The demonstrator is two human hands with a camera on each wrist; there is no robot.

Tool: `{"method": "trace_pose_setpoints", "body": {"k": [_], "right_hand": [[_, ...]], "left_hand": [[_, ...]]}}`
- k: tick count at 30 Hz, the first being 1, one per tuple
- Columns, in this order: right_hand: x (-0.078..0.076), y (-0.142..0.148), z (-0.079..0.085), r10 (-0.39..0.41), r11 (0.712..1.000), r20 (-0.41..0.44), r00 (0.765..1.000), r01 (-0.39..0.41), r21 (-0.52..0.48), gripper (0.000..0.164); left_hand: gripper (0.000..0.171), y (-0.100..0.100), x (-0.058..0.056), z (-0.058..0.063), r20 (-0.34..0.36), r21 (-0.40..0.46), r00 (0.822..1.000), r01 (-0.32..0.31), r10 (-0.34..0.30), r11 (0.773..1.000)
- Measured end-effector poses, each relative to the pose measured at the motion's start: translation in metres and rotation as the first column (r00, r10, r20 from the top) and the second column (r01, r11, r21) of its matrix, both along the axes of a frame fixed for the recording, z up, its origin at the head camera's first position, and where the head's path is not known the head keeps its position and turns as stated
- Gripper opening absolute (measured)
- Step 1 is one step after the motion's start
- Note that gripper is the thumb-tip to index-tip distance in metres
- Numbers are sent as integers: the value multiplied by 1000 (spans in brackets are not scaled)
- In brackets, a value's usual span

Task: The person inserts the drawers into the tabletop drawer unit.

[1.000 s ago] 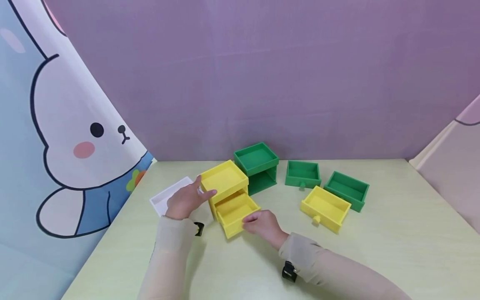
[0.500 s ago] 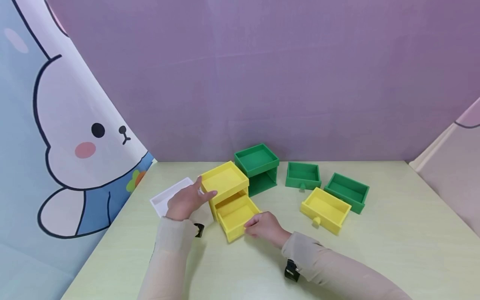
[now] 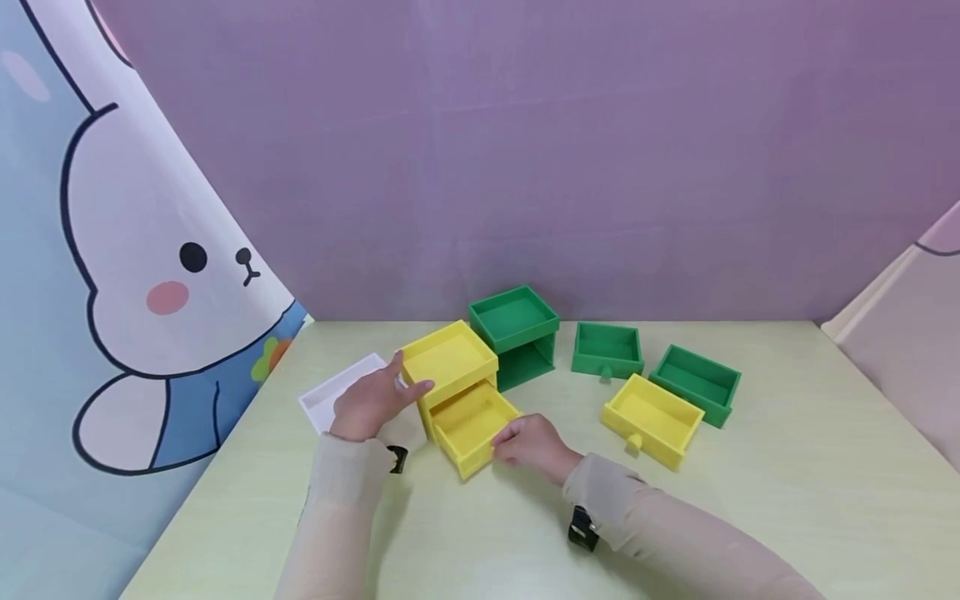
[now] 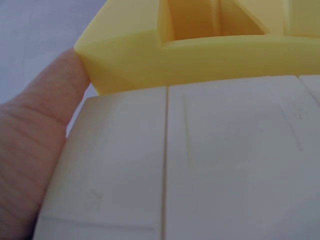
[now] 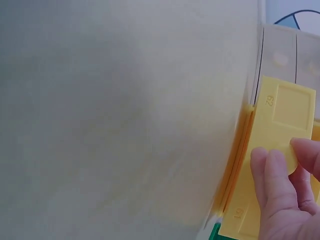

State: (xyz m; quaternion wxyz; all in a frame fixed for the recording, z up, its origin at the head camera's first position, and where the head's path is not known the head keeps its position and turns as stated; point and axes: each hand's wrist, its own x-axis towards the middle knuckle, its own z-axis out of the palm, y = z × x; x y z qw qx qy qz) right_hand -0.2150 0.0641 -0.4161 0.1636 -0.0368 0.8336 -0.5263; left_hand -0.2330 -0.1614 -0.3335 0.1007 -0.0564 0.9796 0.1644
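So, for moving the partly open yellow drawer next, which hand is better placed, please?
Probably the right hand: it pinches the knob of the yellow drawer. The left hand touches the yellow cabinet, away from that knob, so it seems better suited to steadying.

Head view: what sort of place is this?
Probably a staged tabletop work or filming spot, though I can't be certain: a pale table bearing a small yellow cabinet, a plain purple backdrop behind it, and a cartoon rabbit printed on the sheet at the left.
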Motion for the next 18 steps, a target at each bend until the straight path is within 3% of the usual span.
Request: {"method": "trace_pose_setpoints", "body": {"k": [12,18], "right_hand": [[-3,-2,-3,-48,996,30,998,50,-70,6],[-1,-2,-5,-60,979,140,988,86,-182,9]], "left_hand": [[86,1,0,1,3,-5,1000,-4,4,1000],[86,0,0,0,8,-9,1000,-9,9,1000]]}}
